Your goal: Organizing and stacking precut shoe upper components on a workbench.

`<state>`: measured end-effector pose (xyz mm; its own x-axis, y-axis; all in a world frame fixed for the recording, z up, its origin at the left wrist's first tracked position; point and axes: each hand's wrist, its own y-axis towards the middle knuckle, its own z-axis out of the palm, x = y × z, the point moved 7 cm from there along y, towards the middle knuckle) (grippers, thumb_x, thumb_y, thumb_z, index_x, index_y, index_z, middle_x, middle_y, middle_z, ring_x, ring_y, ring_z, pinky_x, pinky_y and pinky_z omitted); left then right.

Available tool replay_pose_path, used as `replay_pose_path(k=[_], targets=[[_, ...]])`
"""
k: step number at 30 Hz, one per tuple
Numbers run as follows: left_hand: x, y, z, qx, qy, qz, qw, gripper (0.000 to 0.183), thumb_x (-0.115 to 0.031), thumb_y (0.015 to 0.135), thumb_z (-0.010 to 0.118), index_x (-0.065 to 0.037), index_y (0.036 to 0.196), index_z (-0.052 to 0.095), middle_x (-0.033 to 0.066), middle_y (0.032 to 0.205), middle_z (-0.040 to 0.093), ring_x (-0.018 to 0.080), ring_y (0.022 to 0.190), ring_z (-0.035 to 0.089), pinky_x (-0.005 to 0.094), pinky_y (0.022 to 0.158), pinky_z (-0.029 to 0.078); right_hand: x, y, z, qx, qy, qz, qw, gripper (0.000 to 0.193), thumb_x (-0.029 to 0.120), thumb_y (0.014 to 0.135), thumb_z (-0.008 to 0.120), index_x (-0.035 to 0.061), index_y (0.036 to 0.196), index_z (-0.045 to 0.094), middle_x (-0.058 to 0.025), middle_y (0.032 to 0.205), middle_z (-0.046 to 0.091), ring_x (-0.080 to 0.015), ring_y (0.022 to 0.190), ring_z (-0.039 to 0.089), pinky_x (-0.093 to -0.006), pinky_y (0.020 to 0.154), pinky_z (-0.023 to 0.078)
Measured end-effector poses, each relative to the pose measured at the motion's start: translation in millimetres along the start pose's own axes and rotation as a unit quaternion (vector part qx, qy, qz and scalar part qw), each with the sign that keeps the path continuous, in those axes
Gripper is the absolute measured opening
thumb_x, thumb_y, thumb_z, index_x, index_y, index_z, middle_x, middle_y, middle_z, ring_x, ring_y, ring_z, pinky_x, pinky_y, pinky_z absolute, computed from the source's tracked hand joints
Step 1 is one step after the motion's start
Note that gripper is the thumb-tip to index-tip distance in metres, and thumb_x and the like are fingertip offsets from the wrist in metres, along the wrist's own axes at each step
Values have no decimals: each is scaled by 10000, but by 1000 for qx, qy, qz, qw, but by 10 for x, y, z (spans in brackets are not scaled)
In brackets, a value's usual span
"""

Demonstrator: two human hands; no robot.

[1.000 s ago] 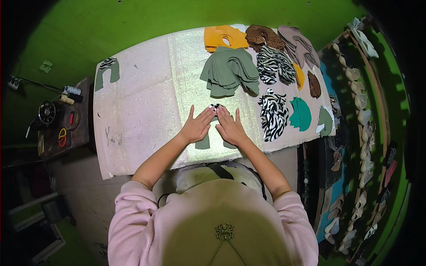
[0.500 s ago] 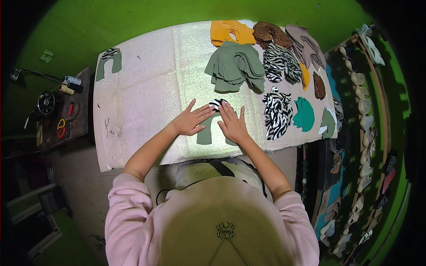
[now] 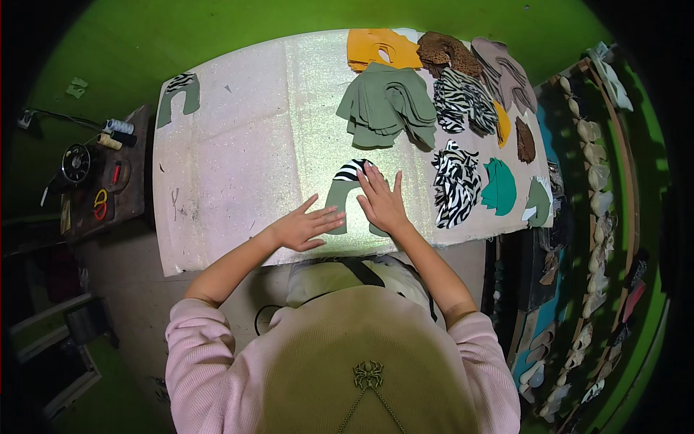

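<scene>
Green is the colour of the arch-shaped piece, which is laid flat near the close edge of the table. Its curved top is covered by a black and white striped patch. The right end of the patch and part of the right leg are hidden by the right hand, which is spread flat at 3 o'clock from the middle of the arch. The left hand is held at 8 o'clock, fingers apart, with its tips over the left leg; whether the leg is pressed cannot be told. Nothing is gripped by either hand.

By the look of it, the patch is being smoothed down on the arch. For the next move, flat, light fingers seem to be called for, so that the edges are kept lined up.

Farther out, a green stack is set at 1 o'clock, with a yellow pile beyond it. At 3 o'clock a striped pile is found, and a teal pile just past it. A like arch with stripes is laid at 10 o'clock. Off the table, scissors are seen at 9 o'clock.
</scene>
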<state>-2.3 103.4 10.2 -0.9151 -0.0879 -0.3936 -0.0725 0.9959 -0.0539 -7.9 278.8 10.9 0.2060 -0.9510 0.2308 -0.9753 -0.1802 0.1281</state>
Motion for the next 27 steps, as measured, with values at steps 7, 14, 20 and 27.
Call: replay_pose_path(k=[7,14,20,27], targets=[[-179,-97,35,20,15,13,1000,581,-360,893,447,-210,1438,311,-18,1514,241,201,1398,210,571,1113,66,-3,0,10,6,-5,2,1000,550,368,942,382,135,1433,296,-64,1515,224,-202,1380,249,-651,1059,47],[246,41,-441,-208,129,-184,952,483,-213,845,546,-220,1322,471,14,1491,296,261,1383,249,659,1059,132,0,-1,0,4,2,3,1000,554,371,941,384,136,1435,292,-64,1516,220,-199,1380,247,-651,1060,44],[541,160,-665,-322,59,-345,880,180,-243,795,645,-92,879,595,117,1249,497,329,1290,357,606,1030,169,-2,2,5,7,-2,4,1000,560,375,938,388,131,1433,293,-68,1514,224,-204,1377,255,-661,1049,54],[549,365,-606,-340,-14,-423,840,233,-272,766,687,-63,813,597,116,1090,502,284,1131,419,446,891,276,0,3,-15,2,-1,1,1000,560,370,938,390,121,1430,296,-78,1506,239,-206,1375,255,-664,1046,54]])
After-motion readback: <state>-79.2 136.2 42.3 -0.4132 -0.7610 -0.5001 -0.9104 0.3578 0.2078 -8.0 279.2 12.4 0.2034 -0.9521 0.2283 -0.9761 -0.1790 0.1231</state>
